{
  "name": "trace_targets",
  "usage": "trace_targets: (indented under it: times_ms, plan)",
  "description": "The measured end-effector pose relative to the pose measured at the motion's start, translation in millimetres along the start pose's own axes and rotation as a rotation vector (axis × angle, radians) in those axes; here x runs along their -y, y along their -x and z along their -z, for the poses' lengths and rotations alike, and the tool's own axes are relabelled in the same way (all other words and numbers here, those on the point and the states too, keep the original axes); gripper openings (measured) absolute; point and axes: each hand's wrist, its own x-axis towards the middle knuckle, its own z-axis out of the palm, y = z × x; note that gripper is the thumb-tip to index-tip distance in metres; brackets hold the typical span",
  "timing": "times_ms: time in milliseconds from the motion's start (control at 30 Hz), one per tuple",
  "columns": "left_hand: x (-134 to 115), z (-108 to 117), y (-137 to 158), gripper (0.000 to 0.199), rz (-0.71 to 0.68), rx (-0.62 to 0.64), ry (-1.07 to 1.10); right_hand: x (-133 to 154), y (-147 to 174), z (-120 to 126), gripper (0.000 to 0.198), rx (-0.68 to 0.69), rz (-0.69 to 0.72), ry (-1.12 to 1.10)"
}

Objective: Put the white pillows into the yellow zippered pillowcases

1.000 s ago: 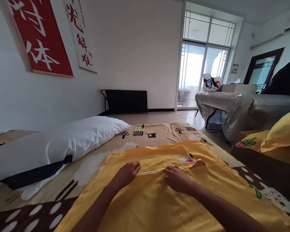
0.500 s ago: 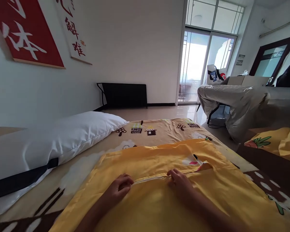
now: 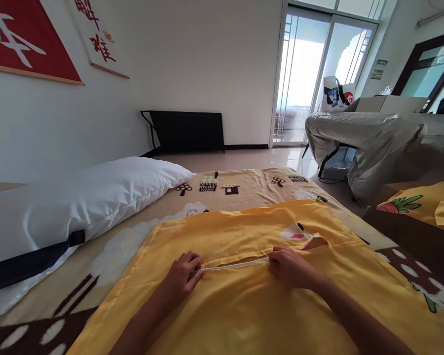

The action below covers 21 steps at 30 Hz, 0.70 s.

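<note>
The left hand and right hand pinch one edge of a slit, a little apart. Before me, the cartoon-print blanket spreads widest; on it lies the yellow fabric cover, beneath both hands. A plump white pillow rests to its left. Thinnest is the white strip edging the slit, stretched between the hands.

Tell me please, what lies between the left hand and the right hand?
The head view shows a white strip between the left hand and right hand, along an opening in the yellow fabric.
</note>
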Motion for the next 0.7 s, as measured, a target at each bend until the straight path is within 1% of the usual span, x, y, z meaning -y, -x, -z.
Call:
trace_targets:
  times_ms: [67,133,200,267,300,333,367,400,433,500,533,600,633,700]
  plan:
    - [-4,-1,0,0.021,0.019,-0.009,-0.073,-1,-1,1,0.015,-0.004,0.021,0.044]
    - [-12,1,2,0.021,0.039,-0.017,-0.154,1,0,7,0.016,0.015,0.056,-0.006]
    - [-24,3,4,0.023,0.016,-0.047,-0.233,7,2,14,0.025,0.022,0.071,-0.035]
    - [-37,5,6,0.032,-0.089,-0.085,-0.279,17,9,20,0.040,-0.050,0.055,0.089]
    - [-44,5,8,0.038,-0.163,-0.095,-0.285,23,14,20,0.043,-0.096,0.050,0.196]
    - [-50,3,9,0.044,-0.239,-0.091,-0.280,30,21,18,0.042,-0.120,0.065,0.303]
    - [-56,1,9,0.048,-0.303,-0.074,-0.269,36,28,12,0.036,-0.113,0.112,0.392]
    - [-60,-2,10,0.052,-0.346,-0.048,-0.257,43,35,3,0.027,-0.075,0.198,0.453]
    - [-63,-6,10,0.054,-0.374,-0.014,-0.244,48,43,-10,0.017,-0.018,0.312,0.488]
    - [-65,-15,10,0.052,-0.394,0.053,-0.220,55,55,-41,0.010,0.064,0.513,0.524]
    - [-65,-19,9,0.050,-0.390,0.081,-0.210,56,60,-58,0.009,0.063,0.564,0.542]
    - [-62,-24,8,0.049,-0.372,0.130,-0.194,56,64,-85,0.008,0.035,0.587,0.567]
    - [-60,-25,8,0.049,-0.354,0.149,-0.189,55,65,-94,0.008,0.031,0.585,0.569]
    - [-58,-23,7,0.051,-0.318,0.194,-0.186,52,64,-102,0.009,0.063,0.595,0.559]
